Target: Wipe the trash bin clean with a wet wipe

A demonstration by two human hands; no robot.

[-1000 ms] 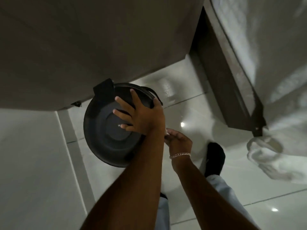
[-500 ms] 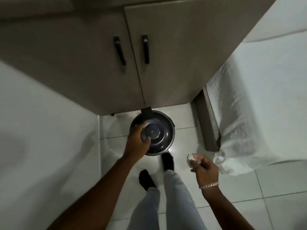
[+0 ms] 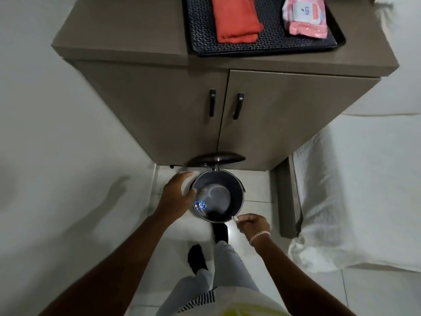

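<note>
A small round black trash bin [image 3: 237,197] stands on the floor in front of the cabinet. Its lid [image 3: 216,158] is up and leans toward the cabinet doors. Inside lie a blue scrap [image 3: 200,205] and some crumbs. My left hand [image 3: 176,193] is at the bin's left rim with fingers apart and nothing in it, the thumb close to the rim. My right hand [image 3: 251,224] pinches a small white wet wipe [image 3: 234,218] just at the bin's front right rim. My dark-socked foot [image 3: 220,232] is at the bin's front base.
A grey cabinet [image 3: 273,124] with two black door handles stands behind the bin. On top is a black tray [image 3: 205,37] with an orange cloth [image 3: 234,19] and a pink wipe pack [image 3: 305,17]. A white-sheeted bed [image 3: 355,190] is at the right, a white wall [image 3: 57,156] at the left.
The lid was down under my left hand; now it stands up and the hand is at the left rim. My right hand has brought the wipe to the front rim. The view has risen.
</note>
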